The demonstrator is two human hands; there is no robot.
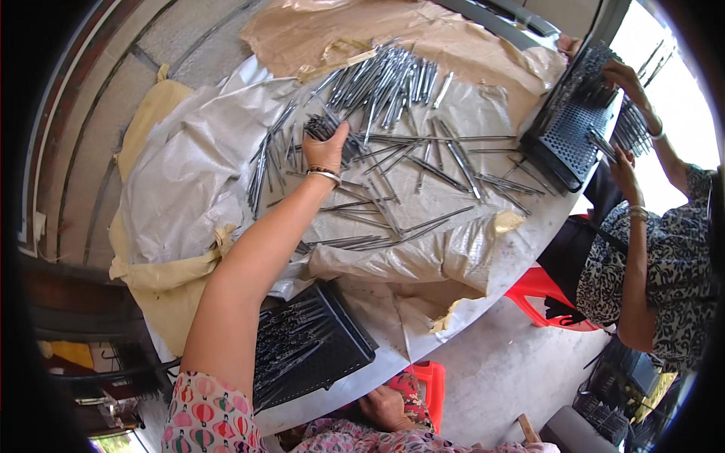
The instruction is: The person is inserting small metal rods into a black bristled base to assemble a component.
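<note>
My left hand [325,149] is closed round a bundle of thin dark metal drill bits [320,127], over the middle of the covered table. Many more loose drill bits [453,162] lie criss-cross around it on a pale woven sheet [476,113]. Behind my hand, a dense heap of shiny bits [385,79] points mostly toward me. Down by my lap, below the table's front edge, rests my right hand [384,408]; its fingers are mostly hidden. Beside my left upper arm, a black perforated tray [349,321] holds dark, twisted bits, partly covered by the arm.
At the right, another person's hands [624,172] handle bits by a second black perforated tray [566,143]. Crumpled sheeting [189,166] covers the left of the table; brown paper [423,34] lies at the far side. Red plastic stools [540,291] stand near the table edge.
</note>
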